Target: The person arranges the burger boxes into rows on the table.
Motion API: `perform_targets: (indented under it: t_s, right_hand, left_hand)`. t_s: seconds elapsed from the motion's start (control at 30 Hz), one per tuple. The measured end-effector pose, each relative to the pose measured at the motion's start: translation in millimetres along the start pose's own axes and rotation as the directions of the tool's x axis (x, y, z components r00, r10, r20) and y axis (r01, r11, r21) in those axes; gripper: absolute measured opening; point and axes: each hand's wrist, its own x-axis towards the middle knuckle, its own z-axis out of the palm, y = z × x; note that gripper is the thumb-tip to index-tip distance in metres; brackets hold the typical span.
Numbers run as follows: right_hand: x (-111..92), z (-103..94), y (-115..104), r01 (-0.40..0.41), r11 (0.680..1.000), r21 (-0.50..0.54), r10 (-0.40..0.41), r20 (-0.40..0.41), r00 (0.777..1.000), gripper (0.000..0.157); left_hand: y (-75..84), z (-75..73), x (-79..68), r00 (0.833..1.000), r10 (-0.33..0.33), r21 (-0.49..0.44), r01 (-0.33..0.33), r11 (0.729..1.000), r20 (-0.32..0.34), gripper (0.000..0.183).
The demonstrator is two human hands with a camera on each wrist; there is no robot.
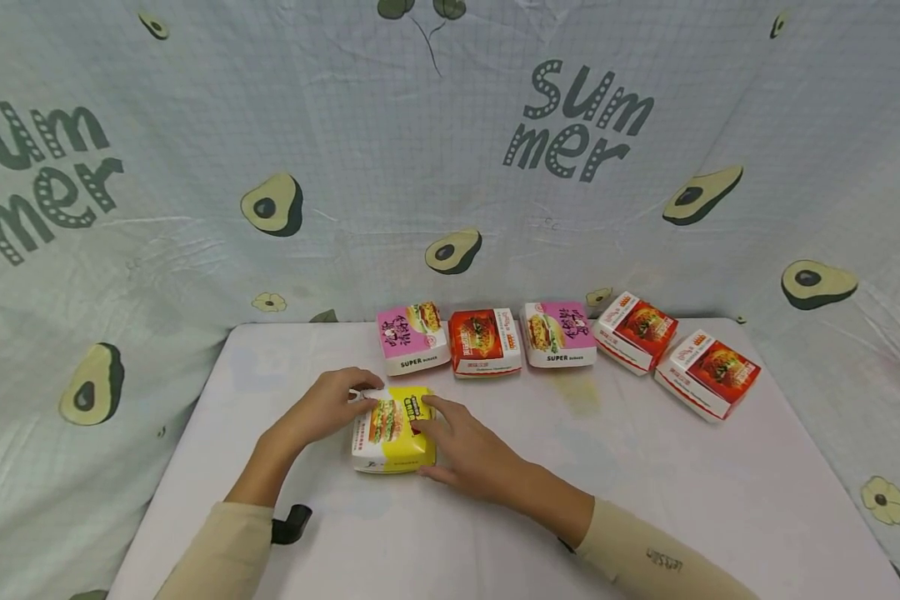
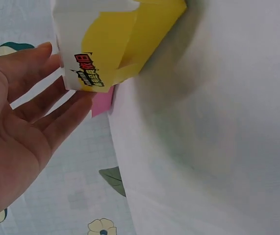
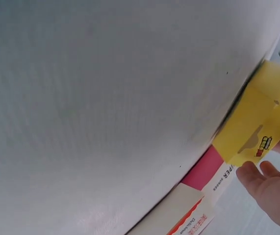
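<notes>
A yellow and white burger box [image 1: 392, 437] with a burger picture sits on the white table, between both hands. My left hand [image 1: 333, 407] holds its left back corner, thumb at the top edge and fingers reaching behind. On the box's right side, my right hand [image 1: 474, 450] grips it with fingers at the back edge and thumb low near the front. In the left wrist view the left hand's fingertips [image 2: 83, 100] touch the end of the box. Fingertips of the right hand [image 3: 277, 193] meet the yellow side in the right wrist view.
Behind stand a pink burger box [image 1: 412, 337], a red one [image 1: 486, 343] and another pink one [image 1: 559, 335] in a row. Two more red and white boxes [image 1: 635, 332] [image 1: 707, 375] lie angled at the right. A patterned cloth [image 1: 375, 250] hangs along the table's back edge.
</notes>
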Motion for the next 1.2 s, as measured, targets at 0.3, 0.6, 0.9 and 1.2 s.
perform_targets:
  t_s: [0.3, 0.6, 0.9, 1.2]
  right_hand:
    - [4, -10.2, 13, -0.072, 0.992, 0.107, 0.061, 0.110, 0.992, 0.048]
    - [9, -18.5, 24, -0.072, 0.988, 0.139, 0.052, 0.141, 0.989, 0.045]
    - [14, -23.2, 33, -0.097, 0.987, 0.129, 0.085, 0.099, 0.991, 0.044]
    - [24, -26.5, 36, -0.087, 0.993, 0.074, 0.085, 0.023, 0.996, 0.038]
  left_hand:
    - [-1.6, 4.7, -0.8, 0.999, -0.038, -0.004, 0.038, 0.999, 0.012, 0.023]
    - [1.1, 7.2, -2.5, 0.995, -0.083, -0.037, 0.085, 0.996, 0.053, 0.026]
    - [3.8, 10.2, -4.3, 0.991, -0.113, -0.034, 0.116, 0.993, 0.073, 0.034]
    - [7.4, 13.4, -7.4, 0.989, -0.107, -0.037, 0.111, 0.993, 0.098, 0.042]
